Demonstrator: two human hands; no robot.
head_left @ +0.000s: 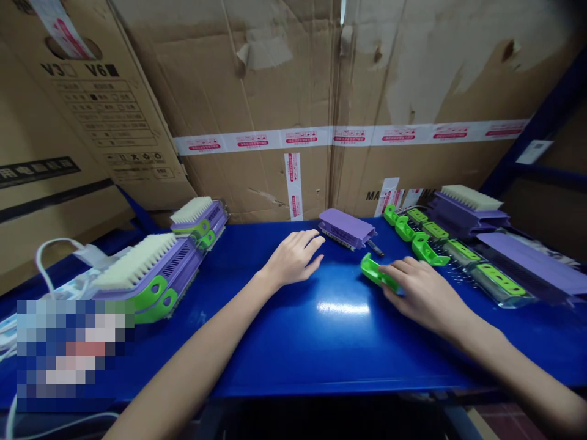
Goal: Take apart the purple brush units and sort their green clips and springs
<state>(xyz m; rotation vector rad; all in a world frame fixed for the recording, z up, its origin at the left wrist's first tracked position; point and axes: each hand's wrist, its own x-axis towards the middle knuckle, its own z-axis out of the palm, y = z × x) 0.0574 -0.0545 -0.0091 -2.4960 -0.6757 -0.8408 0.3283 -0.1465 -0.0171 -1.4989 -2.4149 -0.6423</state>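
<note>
My left hand (293, 256) is over the blue table with its fingers stretched out and nothing in them. Just beyond its fingertips lies a purple plastic brush body (347, 225), bristles down, with a small dark piece (375, 247) at its right end. My right hand (424, 290) grips a bright green plastic bracket (370, 270) by its right end, low over the table. Behind that hand, more green brackets (404, 229) stand in a row. Alongside them runs a line of clear pieces with green tops (464, 250) and thin pins.
At left, purple and green brushes with cream bristles (140, 260) stand near a white cable (43, 244). Purple bodies (534, 260) and a cream bristle block (471, 197) are at far right. Cardboard (257, 177) walls the back of the blue table (284, 360). A blurred patch hides the lower left.
</note>
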